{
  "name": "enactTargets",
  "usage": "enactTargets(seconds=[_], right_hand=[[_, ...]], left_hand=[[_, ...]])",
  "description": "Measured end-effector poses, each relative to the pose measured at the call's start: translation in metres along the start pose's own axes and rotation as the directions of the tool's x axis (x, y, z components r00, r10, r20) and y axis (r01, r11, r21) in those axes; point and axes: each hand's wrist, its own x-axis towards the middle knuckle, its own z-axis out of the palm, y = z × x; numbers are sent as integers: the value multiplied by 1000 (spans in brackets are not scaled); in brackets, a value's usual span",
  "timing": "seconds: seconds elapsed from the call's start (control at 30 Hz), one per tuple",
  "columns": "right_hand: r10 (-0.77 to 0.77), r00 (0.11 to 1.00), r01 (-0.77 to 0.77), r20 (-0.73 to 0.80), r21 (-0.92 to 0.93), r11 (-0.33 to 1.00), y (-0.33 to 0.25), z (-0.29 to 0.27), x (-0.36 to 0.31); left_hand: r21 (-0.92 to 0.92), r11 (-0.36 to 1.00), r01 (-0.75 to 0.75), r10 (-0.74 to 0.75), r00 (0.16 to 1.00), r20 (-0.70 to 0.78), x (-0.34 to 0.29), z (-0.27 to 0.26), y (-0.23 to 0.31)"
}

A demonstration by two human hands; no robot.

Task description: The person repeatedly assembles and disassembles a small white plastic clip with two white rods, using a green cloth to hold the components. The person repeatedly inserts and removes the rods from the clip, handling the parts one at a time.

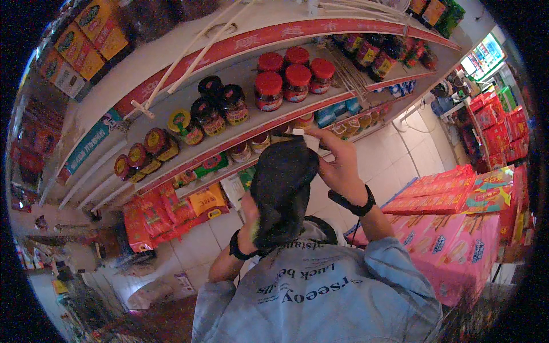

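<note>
While the left bare hand (248,220) sits mostly tucked behind the lower left of that limp-looking, matte black bundle (283,186), I can't tell how far open its fingers are or whether they've got a proper grip. Honestly, I'd let that palm take the weight so nothing sags, and do the fiddly stuff up top. The bundle is roughly upright in front of the chest, between the hands: just right of the left one, just left of the right bare hand (338,153). That one's curled nearly closed, and looks like it's pinching a small, blocky white piece (307,138) at the bundle's top right. I'd keep the pinch light but steady. Further right, well apart, glossy pink boxes (443,246) are stacked.
</note>
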Motion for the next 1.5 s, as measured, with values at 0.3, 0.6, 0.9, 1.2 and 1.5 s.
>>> enactTargets(seconds=[0.3, 0.6, 0.9, 1.2, 1.5], right_hand=[[-23, 996, 36, -89, 156, 987, -3, -11, -11], [37, 998, -27, -47, 187, 982, -15, -19, -12], [183, 983, -160, 3, 495, 854, -12, -26, -2], [-114, 954, 49, 276, 231, 972, -33, -24, -7], [-159, 953, 100, 257, 229, 968, -32, -21, -11]], left_hand=[[-81, 996, -39, 15, 962, -274, -15, -28, 5], [-85, 995, -57, 16, 908, -420, -39, -51, -7], [54, 993, -103, 114, 948, -299, -31, -52, 8], [107, 990, -96, 126, 940, -317, -34, -45, 9], [-28, 997, -69, 59, 964, -259, -19, -44, 7]])
